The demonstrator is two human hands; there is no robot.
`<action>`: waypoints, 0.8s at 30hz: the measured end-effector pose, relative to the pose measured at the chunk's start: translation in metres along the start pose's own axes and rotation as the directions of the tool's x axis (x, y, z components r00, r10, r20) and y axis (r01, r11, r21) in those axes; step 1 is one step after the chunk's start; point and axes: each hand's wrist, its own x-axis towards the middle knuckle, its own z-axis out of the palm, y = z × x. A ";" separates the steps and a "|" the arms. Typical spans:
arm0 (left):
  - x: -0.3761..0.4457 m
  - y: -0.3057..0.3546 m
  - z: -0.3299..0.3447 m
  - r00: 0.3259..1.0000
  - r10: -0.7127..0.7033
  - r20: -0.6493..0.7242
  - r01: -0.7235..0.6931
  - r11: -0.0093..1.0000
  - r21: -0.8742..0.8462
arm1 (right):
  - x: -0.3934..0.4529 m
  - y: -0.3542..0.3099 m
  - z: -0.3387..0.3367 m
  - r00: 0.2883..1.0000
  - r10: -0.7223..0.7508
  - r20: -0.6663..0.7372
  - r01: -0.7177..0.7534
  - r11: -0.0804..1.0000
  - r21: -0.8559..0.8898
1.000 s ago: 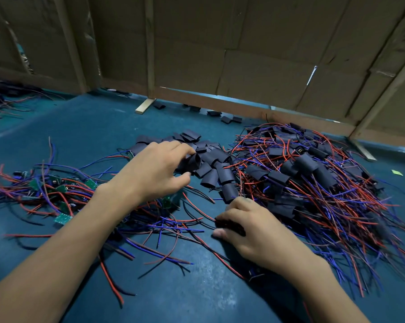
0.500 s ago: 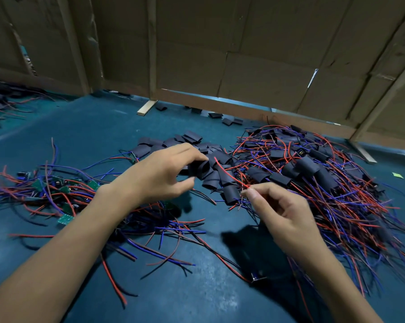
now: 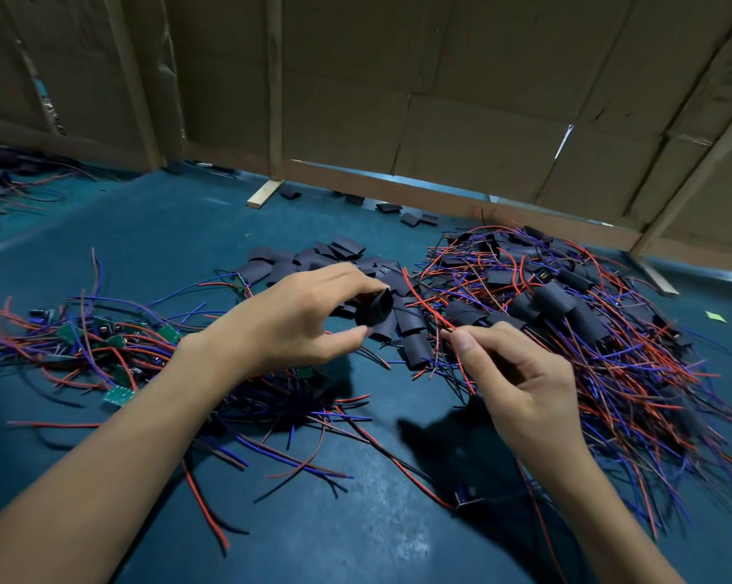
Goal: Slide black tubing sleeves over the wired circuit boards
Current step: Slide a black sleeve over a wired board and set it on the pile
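Near edge: the person's two bare forearms are reaching in from the bottom of the view over a teal table top [image 3: 355, 541], and a few stray red and blue wires are lying loose there.
Right hand: the right hand [image 3: 520, 385] is pinching the gathered ends of a wire bundle [image 3: 429, 311] between thumb and forefinger, the other fingers curling loosely beneath; its board cannot be made out in the hand.
Left hand: the left hand [image 3: 296, 326] is holding one black sleeve [image 3: 376, 309] between thumb and fingertips, its open mouth turned toward the right hand.
Step in hand: by the look of it, she or he is lining the wire ends up with the sleeve's mouth; the two are near but not yet touching.
Next move: it is calling for the wires to be kept bunched tight and fed straight into the opening, then the sleeve drawn along until it covers the board; a splayed strand would likely catch on the rim.
Left pile: bare green circuit boards [image 3: 119, 394] with their wires are waiting unsleeved.
Middle pile: empty black sleeves [image 3: 339, 252] are lying heaped just beyond the hands.
Right pile: sleeved boards [image 3: 553, 301] are lying tangled in red and blue wire, seemingly finished.
Far side: cardboard walls [image 3: 461, 99] on wooden battens [image 3: 273, 99] are closing off the table, with a few sleeves scattered at their foot.
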 end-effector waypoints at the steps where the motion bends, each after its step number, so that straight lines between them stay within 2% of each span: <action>1: 0.000 0.001 0.000 1.000 0.004 -0.005 -0.005 1.000 -0.009 | -0.001 0.001 0.000 1.000 0.005 0.021 -0.005 1.000 0.006; 4: 0.001 0.002 0.001 0.999 0.014 -0.031 -0.014 1.000 -0.026 | -0.002 0.003 0.002 0.998 0.020 0.067 -0.022 0.999 0.031; 13: 0.001 0.003 0.002 0.997 0.019 -0.070 -0.018 1.000 0.011 | -0.003 0.006 0.002 0.994 0.077 0.076 -0.081 0.995 0.049; 20: 0.003 0.004 0.000 0.984 0.173 -0.042 -0.161 0.965 0.206 | -0.005 0.007 0.004 0.993 0.074 0.096 -0.074 0.997 0.004; 24: 0.004 0.003 -0.001 0.977 0.210 -0.039 -0.191 0.942 0.277 | -0.006 0.007 0.002 0.979 0.172 0.107 -0.178 0.983 0.049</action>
